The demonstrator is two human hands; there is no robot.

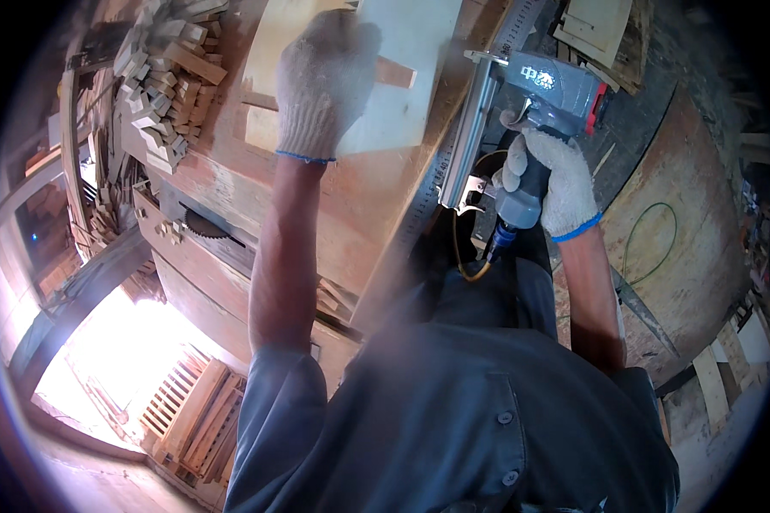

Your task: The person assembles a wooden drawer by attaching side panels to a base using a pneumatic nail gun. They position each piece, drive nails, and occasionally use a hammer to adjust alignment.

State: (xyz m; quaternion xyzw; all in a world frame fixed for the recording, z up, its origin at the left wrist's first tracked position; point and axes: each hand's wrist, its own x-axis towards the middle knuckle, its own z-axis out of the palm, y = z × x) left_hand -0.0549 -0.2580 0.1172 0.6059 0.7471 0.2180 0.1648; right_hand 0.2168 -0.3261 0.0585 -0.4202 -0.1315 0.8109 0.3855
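My left hand [321, 81], in a white knit glove, presses flat on a pale wooden board [402, 94] that lies on the workbench [351, 205]. A thin wooden strip [395, 73] crosses the board under that hand. My right hand [549, 179], also gloved, grips the handle of a grey pneumatic nail gun [539, 90] with a long metal magazine [466, 141]. The gun hangs at the bench's right edge, to the right of the board. A hose fitting [496, 244] leaves the bottom of the handle.
A heap of small wooden blocks [162, 77] lies at the bench's far left. A circular saw blade [205, 227] pokes from the bench side. A metal ruler [428, 201] runs along the bench edge. Wooden pallets [192, 415] lie on the floor below, plywood offcuts [599, 30] at top right.
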